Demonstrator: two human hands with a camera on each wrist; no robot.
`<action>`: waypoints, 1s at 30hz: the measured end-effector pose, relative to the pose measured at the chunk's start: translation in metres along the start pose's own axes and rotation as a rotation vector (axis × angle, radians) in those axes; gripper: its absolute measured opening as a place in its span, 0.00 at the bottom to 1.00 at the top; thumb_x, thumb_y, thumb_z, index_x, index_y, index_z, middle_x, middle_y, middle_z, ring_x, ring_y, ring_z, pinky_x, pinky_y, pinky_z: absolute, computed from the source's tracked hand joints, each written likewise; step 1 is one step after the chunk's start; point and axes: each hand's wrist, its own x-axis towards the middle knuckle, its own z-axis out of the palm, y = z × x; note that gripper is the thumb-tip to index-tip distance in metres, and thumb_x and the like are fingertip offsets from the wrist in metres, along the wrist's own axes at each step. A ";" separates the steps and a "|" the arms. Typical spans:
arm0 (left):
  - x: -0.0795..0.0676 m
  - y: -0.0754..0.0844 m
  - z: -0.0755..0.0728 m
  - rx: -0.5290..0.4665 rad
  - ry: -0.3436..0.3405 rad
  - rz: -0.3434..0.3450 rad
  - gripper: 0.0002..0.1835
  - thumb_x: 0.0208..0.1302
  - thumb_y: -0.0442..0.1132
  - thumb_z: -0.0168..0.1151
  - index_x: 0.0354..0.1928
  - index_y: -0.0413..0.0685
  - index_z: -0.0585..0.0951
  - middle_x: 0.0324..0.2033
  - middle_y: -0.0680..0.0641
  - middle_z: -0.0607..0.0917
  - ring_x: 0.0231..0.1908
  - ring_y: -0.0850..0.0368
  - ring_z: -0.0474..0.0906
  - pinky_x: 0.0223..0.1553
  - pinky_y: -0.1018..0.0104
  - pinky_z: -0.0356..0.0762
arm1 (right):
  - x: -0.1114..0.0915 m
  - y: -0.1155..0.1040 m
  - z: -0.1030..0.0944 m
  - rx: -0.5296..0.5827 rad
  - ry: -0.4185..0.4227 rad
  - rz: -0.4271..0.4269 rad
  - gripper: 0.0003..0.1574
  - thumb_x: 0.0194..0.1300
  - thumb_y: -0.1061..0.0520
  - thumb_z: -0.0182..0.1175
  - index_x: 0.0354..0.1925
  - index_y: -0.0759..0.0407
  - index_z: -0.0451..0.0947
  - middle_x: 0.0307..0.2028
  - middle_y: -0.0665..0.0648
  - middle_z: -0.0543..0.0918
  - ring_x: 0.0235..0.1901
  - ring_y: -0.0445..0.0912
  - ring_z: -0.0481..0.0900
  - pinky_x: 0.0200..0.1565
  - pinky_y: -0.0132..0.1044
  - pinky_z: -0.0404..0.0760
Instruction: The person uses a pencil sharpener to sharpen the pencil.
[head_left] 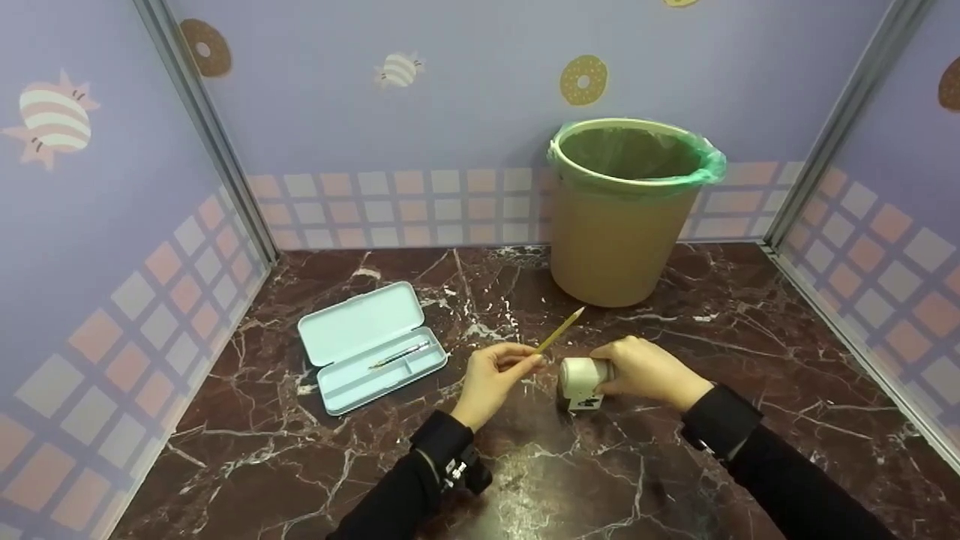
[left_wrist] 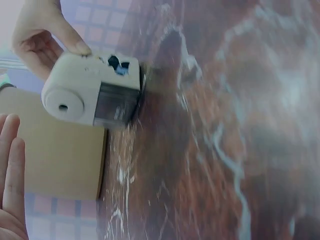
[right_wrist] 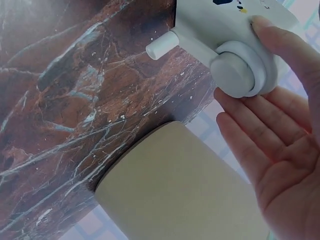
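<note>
Nearby: bin (head_left: 619,240), open case (head_left: 362,324); both hands (head_left: 491,379) (head_left: 649,367) grip, left a pencil (head_left: 560,331), right a sharpener (head_left: 580,377).

High forward-down head view, close wrist views, sharpener (left_wrist: 80,82) in all.

Partly covered pencil (head_left: 561,330), cropped sharpener (right_wrist: 215,30)
The left hand (head_left: 487,382) hides the pencil's held end; the right wrist view's top edge cuts the sharpener; the bin (head_left: 619,244) hides its floor.
</note>
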 end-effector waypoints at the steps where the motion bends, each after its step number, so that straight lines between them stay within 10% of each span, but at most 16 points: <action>1: 0.000 0.001 0.002 -0.003 0.008 -0.001 0.12 0.66 0.33 0.67 0.47 0.31 0.85 0.41 0.32 0.90 0.43 0.35 0.89 0.43 0.62 0.89 | -0.001 0.000 0.001 0.015 0.007 0.009 0.17 0.47 0.59 0.78 0.37 0.59 0.86 0.31 0.54 0.90 0.27 0.41 0.83 0.31 0.37 0.80; 11: 0.002 -0.001 0.010 -0.023 0.053 -0.028 0.11 0.66 0.33 0.67 0.46 0.32 0.85 0.40 0.34 0.91 0.43 0.35 0.89 0.42 0.56 0.89 | -0.009 0.000 0.004 0.217 0.082 0.124 0.36 0.57 0.54 0.76 0.59 0.71 0.80 0.50 0.68 0.89 0.44 0.54 0.91 0.46 0.47 0.88; 22: 0.005 0.001 0.016 -0.077 0.052 -0.027 0.11 0.65 0.31 0.67 0.47 0.30 0.84 0.42 0.31 0.90 0.36 0.60 0.91 0.48 0.53 0.87 | 0.003 -0.031 0.011 0.609 0.474 0.330 0.18 0.66 0.55 0.68 0.52 0.63 0.87 0.47 0.61 0.91 0.41 0.47 0.92 0.43 0.27 0.85; 30: 0.007 0.000 0.020 -0.077 0.063 -0.021 0.11 0.65 0.31 0.68 0.46 0.30 0.85 0.41 0.31 0.90 0.36 0.60 0.91 0.47 0.57 0.88 | 0.017 -0.044 0.014 1.002 0.509 0.516 0.22 0.68 0.52 0.68 0.55 0.64 0.85 0.49 0.65 0.90 0.38 0.37 0.91 0.48 0.28 0.86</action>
